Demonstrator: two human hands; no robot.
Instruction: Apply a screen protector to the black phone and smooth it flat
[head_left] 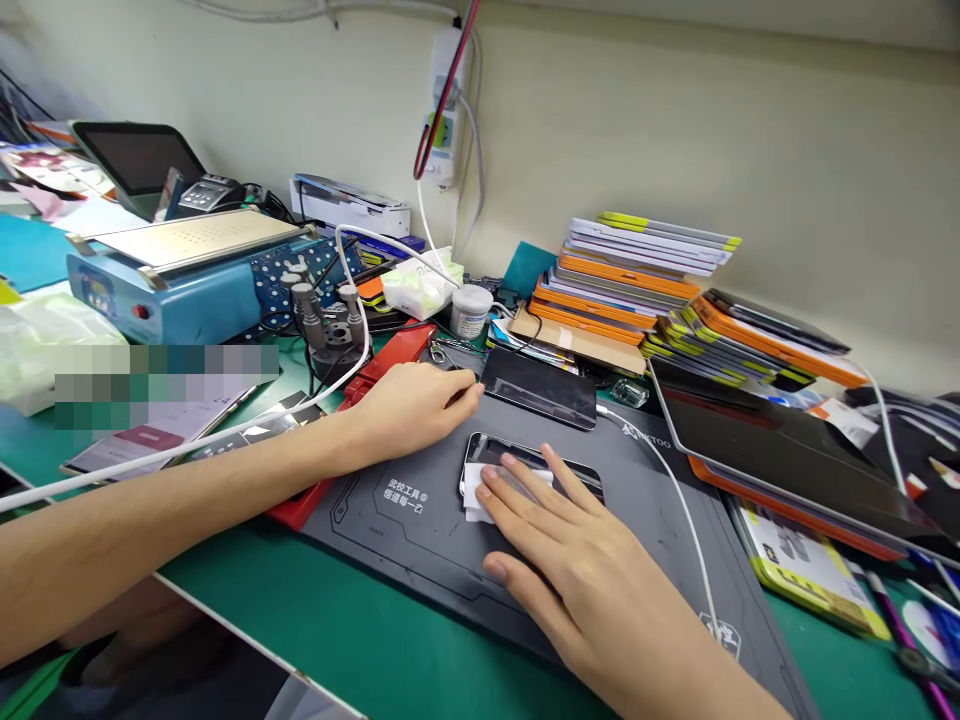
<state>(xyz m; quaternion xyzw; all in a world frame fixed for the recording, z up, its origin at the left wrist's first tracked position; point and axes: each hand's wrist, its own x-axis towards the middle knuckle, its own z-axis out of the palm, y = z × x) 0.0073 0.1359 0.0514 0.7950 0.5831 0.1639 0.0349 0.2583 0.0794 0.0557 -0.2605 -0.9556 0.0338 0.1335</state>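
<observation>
My right hand (577,560) lies flat with its fingers spread, pressing a small white wipe (474,490) onto a phone (536,452). The hand and the wipe cover much of that phone, which rests on a grey work mat (420,560). Just behind it lies a second dark-screened phone (540,388) with a white cable (667,470) at its right end. My left hand (420,405) is closed near this second phone's left end. Its fingers are curled in a pinch, and whatever is in them is hidden.
A red tool (390,360) lies under my left arm, where a white cable (225,435) also crosses. Behind stand a white tub (471,312) and stacked boxed screens (630,270). A blue heating plate (180,290) is at left, a large dark tablet panel (795,460) at right.
</observation>
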